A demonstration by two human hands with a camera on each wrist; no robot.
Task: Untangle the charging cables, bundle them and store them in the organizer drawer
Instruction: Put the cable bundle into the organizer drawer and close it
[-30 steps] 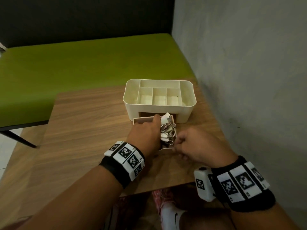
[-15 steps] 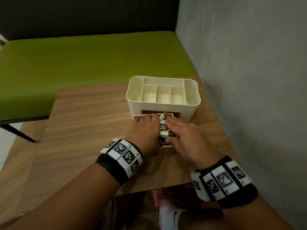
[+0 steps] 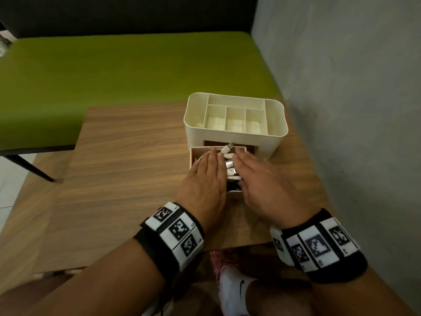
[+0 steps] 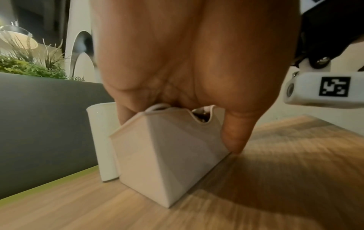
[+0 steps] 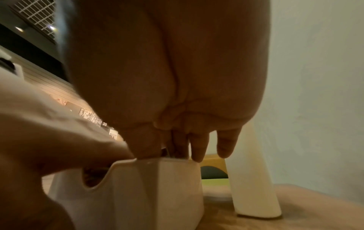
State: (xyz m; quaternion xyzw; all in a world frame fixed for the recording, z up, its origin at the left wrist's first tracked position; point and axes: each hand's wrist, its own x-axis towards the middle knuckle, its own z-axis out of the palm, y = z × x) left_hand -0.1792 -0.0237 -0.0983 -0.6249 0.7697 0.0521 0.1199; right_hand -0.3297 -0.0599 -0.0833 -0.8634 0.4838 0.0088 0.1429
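— What lies under the fingers?
— The left hand (image 3: 203, 179) and right hand (image 3: 264, 183) press flat, fingers straight and together, on the white charging cables (image 3: 230, 166) heaped in the drawer (image 4: 167, 155), pulled out of the cream organizer (image 3: 276, 142).
— Beyond the fingertips?
— Its top compartments; below, the wooden tabletop (image 3: 127, 169), a green bench (image 3: 114, 76) behind, a grey wall (image 3: 353, 87) rightward.

Your head view looks down on the pulled-out cream plastic drawer (image 3: 234, 192); both wrist views face it close, low.
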